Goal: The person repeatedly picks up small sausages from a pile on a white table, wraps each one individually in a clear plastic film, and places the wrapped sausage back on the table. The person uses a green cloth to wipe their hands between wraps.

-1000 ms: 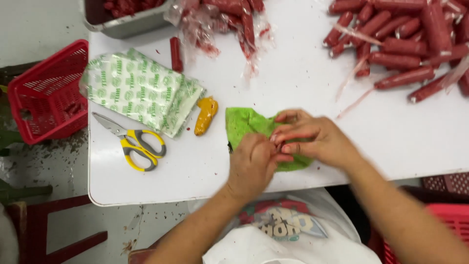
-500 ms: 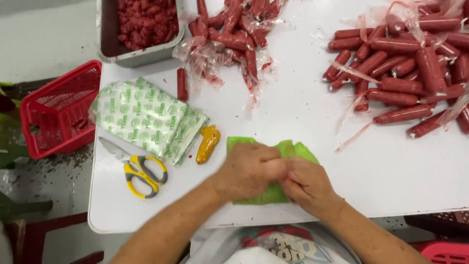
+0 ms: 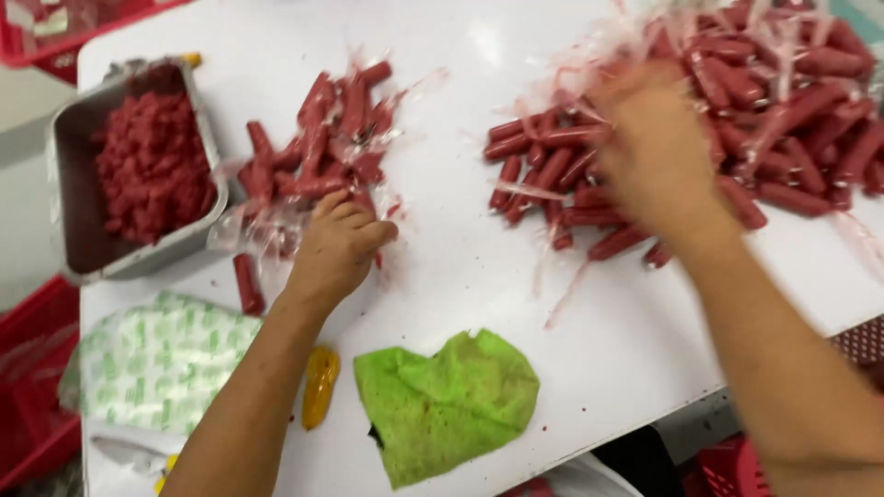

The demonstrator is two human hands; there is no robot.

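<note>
My left hand (image 3: 336, 247) rests with curled fingers at the near edge of a small pile of red sausages (image 3: 318, 152) tangled in clear plastic wrappers. What is under its fingers is hidden. My right hand (image 3: 658, 152) is blurred with motion over the big heap of red sausages (image 3: 783, 138) at the right. Its grip cannot be made out. A crumpled green cloth (image 3: 447, 400) lies flat near the front edge of the white table (image 3: 460, 267), with neither hand on it.
A metal tray (image 3: 198, 235) of red minced meat stands at the left. One loose sausage (image 3: 247, 283) lies beside it. Green-and-white packets (image 3: 152, 364), a yellow object (image 3: 319, 387) and scissors (image 3: 124, 454) sit front left. Red baskets (image 3: 32, 405) stand beside the table.
Both hands have left the green cloth, which now lies alone. The left hand went up to the small sausage pile, the right hand to the big heap. The view shifted up and right.
</note>
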